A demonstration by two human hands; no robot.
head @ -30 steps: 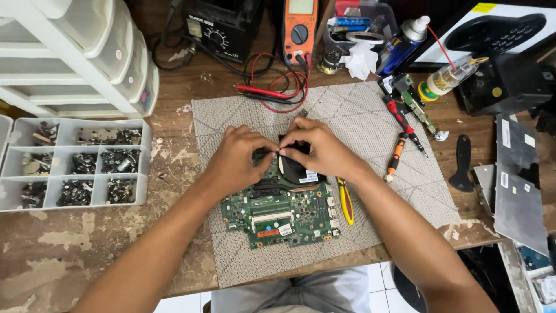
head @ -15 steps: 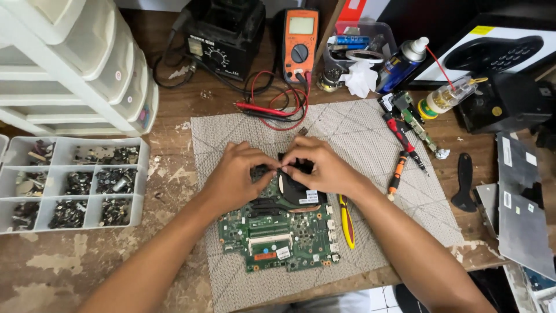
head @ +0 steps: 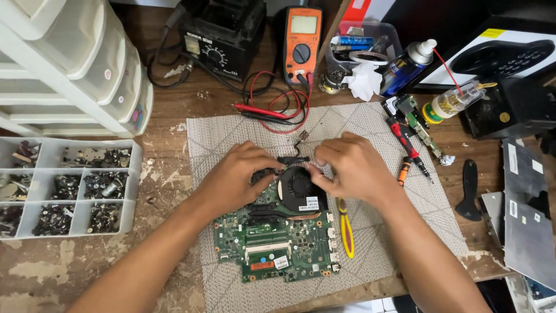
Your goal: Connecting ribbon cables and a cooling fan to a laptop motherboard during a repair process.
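A grey woven mat [head: 231, 133] covers the middle of the scarred wooden bench [head: 63, 272], and a green circuit board [head: 278, 243] lies on it, with a black round fan [head: 298, 186] at the board's far edge. The left hand [head: 234, 177] curls over the fan's left side and the right hand [head: 353, 168] pinches its right rim, fingers closed on it, beside yellow tweezers [head: 346, 229]

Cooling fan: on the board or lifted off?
On the board: the fan lies flat on the green motherboard, both hands at its top edge.
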